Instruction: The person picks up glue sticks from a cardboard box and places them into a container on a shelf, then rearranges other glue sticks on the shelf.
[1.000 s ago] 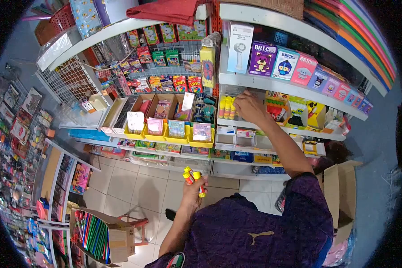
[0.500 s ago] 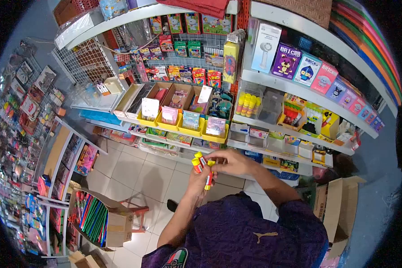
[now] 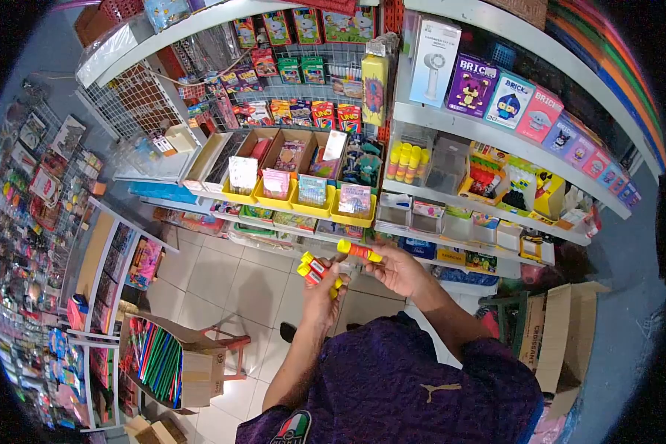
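Note:
My left hand (image 3: 320, 305) is closed around a small bunch of glue sticks (image 3: 313, 268) with yellow caps and red-and-white labels. Their capped ends point up and away to the left, and my fingers hide part of them. To the right, my right hand (image 3: 398, 274) grips a single glue stick (image 3: 360, 251), held nearly level, its end reaching toward the left. A small gap separates it from the bunch. On the shelf ahead, a clear container (image 3: 405, 176) holds several more yellow-topped sticks that look similar.
Yellow bins (image 3: 312, 206) with small packets line the front shelf. Boxed brick sets (image 3: 472, 85) stand on the upper right shelf. A cardboard box (image 3: 200, 370) of long coloured sticks and a red stool (image 3: 233, 348) are at lower left; another open carton (image 3: 570, 348) sits at right.
My right hand has drawn back to the right from the bunch, now with one glue stick in it. My left hand has shifted slightly left with the others.

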{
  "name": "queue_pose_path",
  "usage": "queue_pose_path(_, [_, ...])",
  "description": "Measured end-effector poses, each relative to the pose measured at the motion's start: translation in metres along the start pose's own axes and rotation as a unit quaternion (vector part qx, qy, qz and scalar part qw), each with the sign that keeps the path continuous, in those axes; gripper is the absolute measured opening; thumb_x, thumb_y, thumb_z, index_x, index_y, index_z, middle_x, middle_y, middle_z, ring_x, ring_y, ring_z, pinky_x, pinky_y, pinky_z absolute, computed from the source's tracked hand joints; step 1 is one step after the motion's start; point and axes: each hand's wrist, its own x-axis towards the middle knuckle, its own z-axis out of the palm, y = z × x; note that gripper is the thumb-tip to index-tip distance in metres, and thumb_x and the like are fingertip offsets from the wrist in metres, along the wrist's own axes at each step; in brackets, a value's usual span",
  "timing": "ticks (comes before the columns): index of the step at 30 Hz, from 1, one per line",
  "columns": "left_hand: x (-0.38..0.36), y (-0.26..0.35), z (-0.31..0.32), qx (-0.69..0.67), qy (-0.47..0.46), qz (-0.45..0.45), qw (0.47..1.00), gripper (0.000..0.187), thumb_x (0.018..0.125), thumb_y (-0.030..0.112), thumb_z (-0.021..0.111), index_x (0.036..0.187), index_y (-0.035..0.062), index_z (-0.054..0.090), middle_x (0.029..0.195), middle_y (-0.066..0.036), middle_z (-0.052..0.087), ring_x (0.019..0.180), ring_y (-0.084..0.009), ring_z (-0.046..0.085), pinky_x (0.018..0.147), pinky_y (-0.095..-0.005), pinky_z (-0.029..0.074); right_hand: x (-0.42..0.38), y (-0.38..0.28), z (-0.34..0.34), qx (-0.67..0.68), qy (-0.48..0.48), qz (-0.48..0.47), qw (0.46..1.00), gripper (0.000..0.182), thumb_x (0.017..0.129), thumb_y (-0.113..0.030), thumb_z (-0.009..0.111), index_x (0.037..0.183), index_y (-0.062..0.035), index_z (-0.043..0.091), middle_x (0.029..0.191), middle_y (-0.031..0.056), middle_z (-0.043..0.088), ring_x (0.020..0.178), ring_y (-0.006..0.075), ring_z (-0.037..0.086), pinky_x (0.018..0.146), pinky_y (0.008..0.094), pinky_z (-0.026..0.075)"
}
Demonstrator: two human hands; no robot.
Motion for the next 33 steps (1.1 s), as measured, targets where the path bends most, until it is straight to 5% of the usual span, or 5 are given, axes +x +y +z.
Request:
queue_pose_path(10, [0.011,-0.007,0.005,0.034,0.015,0.012,0.999,0.022,0.094,0.013,0.072,0.106,0.013,0.054,0.097,-0.004,0.069,0.08,-0.0142,0.066,0.056,-0.0264,0.047,-0.026,0.011,0.021,-0.178,-0.073,0.06,0.979,0.031,0.101,-0.033,0.062,0.118,-0.0079,0.063,0.097,0.004,0.07,0.082,0.0102,0.064,0.069,0.0226,0.051])
queue_pose_path(14, [0.007,-0.002,0.011,0.035,-0.002,-0.024,0.999,0.02,0.095,0.015,0.071,0.106,0.0143,0.054,0.1,-0.005,0.068,0.081,-0.0147,0.066,0.056,-0.0272,0.047,-0.025,-0.01,0.027,-0.376,-0.011,-0.071,0.924,0.034,0.102,-0.035,0.061,0.119,-0.0054,0.063,0.096,0.0001,0.066,0.079,0.0074,0.06,0.068,0.0227,0.049])
queue_pose_path(22, [0.01,-0.012,0.01,0.037,-0.031,-0.001,0.999,0.021,0.095,0.012,0.071,0.109,0.0148,0.056,0.104,-0.005,0.068,0.083,-0.0143,0.067,0.059,-0.0242,0.046,-0.034,-0.029,0.046,-0.412,-0.009,-0.122,0.903,0.034,0.101,-0.035,0.061,0.124,-0.0096,0.059,0.1,-0.0002,0.063,0.084,0.0078,0.059,0.066,0.0232,0.049])
queue_pose_path(27, [0.013,-0.009,0.011,0.02,-0.032,0.024,0.999,0.026,0.095,0.012,0.07,0.117,0.0117,0.056,0.106,-0.006,0.069,0.082,-0.0138,0.067,0.06,-0.0247,0.048,-0.033,-0.016,0.034,-0.402,-0.096,-0.12,0.903,0.036,0.098,-0.013,0.065,0.13,-0.0012,0.051,0.11,0.0095,0.066,0.094,0.014,0.066,0.074,0.0281,0.054])
queue_pose_path(33, [0.012,-0.004,0.017,-0.063,-0.039,0.0,0.997,0.024,0.101,0.024,0.062,0.12,0.0106,0.054,0.116,-0.011,0.069,0.082,-0.0149,0.067,0.063,-0.0245,0.053,-0.032,-0.021,0.022,-0.371,-0.069,-0.114,0.919,0.033,0.098,-0.007,0.063,0.13,-0.0013,0.054,0.112,0.0076,0.065,0.096,0.0141,0.066,0.079,0.0285,0.054])
